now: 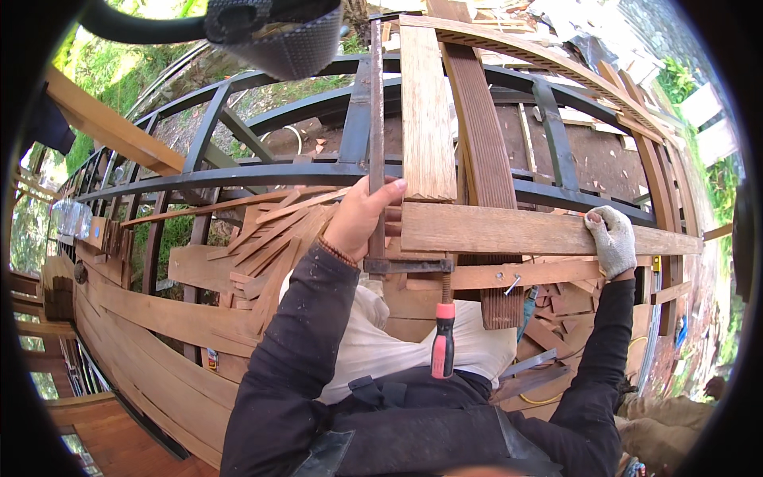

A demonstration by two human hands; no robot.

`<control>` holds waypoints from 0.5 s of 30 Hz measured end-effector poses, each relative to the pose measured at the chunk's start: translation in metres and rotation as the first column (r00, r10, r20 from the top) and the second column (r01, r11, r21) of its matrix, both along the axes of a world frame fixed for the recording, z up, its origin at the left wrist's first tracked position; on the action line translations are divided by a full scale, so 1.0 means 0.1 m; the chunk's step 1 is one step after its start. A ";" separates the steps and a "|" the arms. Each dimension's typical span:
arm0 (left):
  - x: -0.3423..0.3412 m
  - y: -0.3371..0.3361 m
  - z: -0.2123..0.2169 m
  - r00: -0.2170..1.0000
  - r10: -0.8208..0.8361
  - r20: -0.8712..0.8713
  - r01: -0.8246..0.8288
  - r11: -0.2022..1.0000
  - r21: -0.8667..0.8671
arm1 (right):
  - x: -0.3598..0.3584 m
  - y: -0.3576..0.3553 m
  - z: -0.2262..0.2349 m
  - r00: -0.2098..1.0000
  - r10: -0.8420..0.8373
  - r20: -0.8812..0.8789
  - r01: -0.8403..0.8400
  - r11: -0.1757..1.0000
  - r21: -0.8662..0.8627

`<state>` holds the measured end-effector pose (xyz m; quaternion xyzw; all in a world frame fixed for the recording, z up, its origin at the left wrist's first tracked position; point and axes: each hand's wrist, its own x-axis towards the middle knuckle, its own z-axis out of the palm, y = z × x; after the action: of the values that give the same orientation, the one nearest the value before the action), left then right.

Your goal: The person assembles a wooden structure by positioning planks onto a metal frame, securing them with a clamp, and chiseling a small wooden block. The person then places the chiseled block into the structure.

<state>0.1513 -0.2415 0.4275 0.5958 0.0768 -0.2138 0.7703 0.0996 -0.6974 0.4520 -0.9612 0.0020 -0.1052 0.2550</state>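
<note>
My bare left hand (354,222) is wrapped round the long metal bar of a bar clamp (377,111), its thumb beside the lower end of a pale wooden board (427,119). The clamp's red and black screw handle (443,342) hangs below its sliding arm, in front of my lap. A brown wooden plank (501,228) lies crosswise just below the pale board. My gloved right hand (614,242) grips this plank toward its right end, fingers bent over the upper edge. A dark grooved board (486,151) runs lengthwise beneath the plank.
A dark metal frame (294,176) spans the scene behind the boards. Thin wood strips (274,230) are heaped left of my left arm. A slotted wooden strip (548,60) slants across the far right. Another person's leg (660,417) shows at lower right.
</note>
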 end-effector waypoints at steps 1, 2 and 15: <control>-0.02 0.00 -0.02 1.000 0.007 0.003 -0.007 1.000 0.007 | 0.01 -0.01 -0.01 1.000 0.003 0.012 -0.003 1.000 -0.010; -0.03 0.00 -0.04 1.000 0.014 0.006 -0.014 1.000 0.013 | 0.01 0.00 -0.01 1.000 0.007 0.023 -0.007 1.000 -0.021; 0.16 0.05 0.02 0.995 0.048 -0.084 -0.058 0.991 -0.121 | -0.01 0.01 -0.12 0.995 -0.105 0.002 0.104 0.992 0.073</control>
<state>0.1676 -0.2361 0.4293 0.5359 0.1102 -0.2214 0.8072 0.0988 -0.6961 0.4400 -0.9495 0.0554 -0.1213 0.2841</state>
